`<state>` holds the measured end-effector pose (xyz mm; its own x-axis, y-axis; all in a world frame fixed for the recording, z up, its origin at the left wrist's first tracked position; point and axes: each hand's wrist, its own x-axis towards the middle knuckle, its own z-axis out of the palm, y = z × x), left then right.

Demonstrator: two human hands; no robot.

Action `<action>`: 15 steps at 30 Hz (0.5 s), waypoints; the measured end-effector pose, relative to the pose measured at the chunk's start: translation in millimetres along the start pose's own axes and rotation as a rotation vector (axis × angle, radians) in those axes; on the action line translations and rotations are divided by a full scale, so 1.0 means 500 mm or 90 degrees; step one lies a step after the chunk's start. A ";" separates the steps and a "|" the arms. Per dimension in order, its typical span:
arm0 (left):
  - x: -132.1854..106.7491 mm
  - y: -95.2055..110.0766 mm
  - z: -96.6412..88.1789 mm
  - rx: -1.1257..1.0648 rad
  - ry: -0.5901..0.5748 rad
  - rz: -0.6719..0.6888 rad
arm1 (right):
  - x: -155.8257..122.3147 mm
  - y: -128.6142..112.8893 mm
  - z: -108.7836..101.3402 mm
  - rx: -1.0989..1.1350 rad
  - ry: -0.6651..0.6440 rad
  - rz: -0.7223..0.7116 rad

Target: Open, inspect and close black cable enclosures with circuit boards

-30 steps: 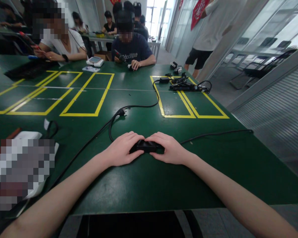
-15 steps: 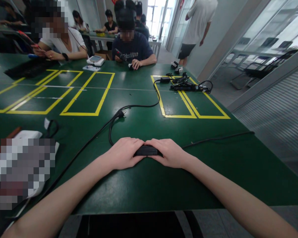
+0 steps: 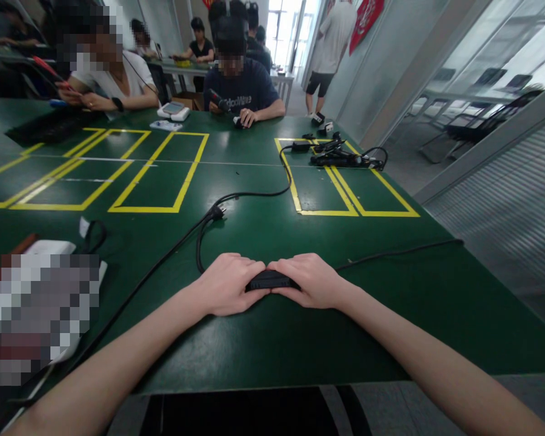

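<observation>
Both hands grip a black power adapter [image 3: 269,280] just above the green tabletop near its front edge. My left hand [image 3: 231,284] is wrapped round its left end, and my right hand [image 3: 307,280] round the right end, with the fingertips of both nearly meeting over it. Much of the adapter is hidden under the fingers. A black cord with a plug [image 3: 217,212] curves towards my left hand. From behind my right hand a thin black cable [image 3: 404,249] runs off to the right.
Yellow tape outlines [image 3: 158,172] mark the green table [image 3: 254,351]. Black cables and adapters [image 3: 340,156] lie in a heap at the back right. On the left sits a blurred pale item [image 3: 49,303]. Two people [image 3: 240,85] work across the table; another person [image 3: 333,42] stands behind.
The adapter has tilted slightly, showing more of its near side, while both hands keep their grip. The person in the background has walked farther away and to the left.
</observation>
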<state>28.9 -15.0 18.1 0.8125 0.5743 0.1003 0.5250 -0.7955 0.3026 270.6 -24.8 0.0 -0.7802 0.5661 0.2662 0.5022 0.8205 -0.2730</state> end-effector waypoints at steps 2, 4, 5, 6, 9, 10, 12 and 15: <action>-0.001 -0.001 0.003 0.003 0.006 0.003 | 0.000 0.003 0.001 0.003 0.021 -0.009; -0.001 -0.003 0.005 0.008 0.015 0.002 | 0.000 0.003 0.002 0.001 0.035 -0.014; -0.001 -0.004 0.005 0.011 0.023 0.004 | 0.000 0.003 0.002 -0.004 0.038 -0.014; -0.001 -0.005 0.005 0.017 0.032 0.006 | -0.001 0.002 0.002 -0.011 0.042 -0.013; -0.002 -0.006 0.002 0.042 0.072 0.015 | -0.002 -0.003 -0.001 -0.029 0.049 0.005; -0.002 -0.006 0.001 0.048 0.080 0.018 | -0.002 -0.004 -0.003 -0.032 0.049 0.013; -0.002 -0.006 0.000 0.053 0.081 0.024 | -0.001 -0.005 -0.007 -0.024 0.043 0.028; -0.003 -0.008 0.002 0.053 0.061 0.030 | 0.000 -0.004 -0.009 0.001 0.035 0.021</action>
<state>25.9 -12.5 15.9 0.8109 0.5483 0.2046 0.5089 -0.8332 0.2163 271.1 -26.0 4.6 -0.7417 0.5959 0.3079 0.5260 0.8015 -0.2844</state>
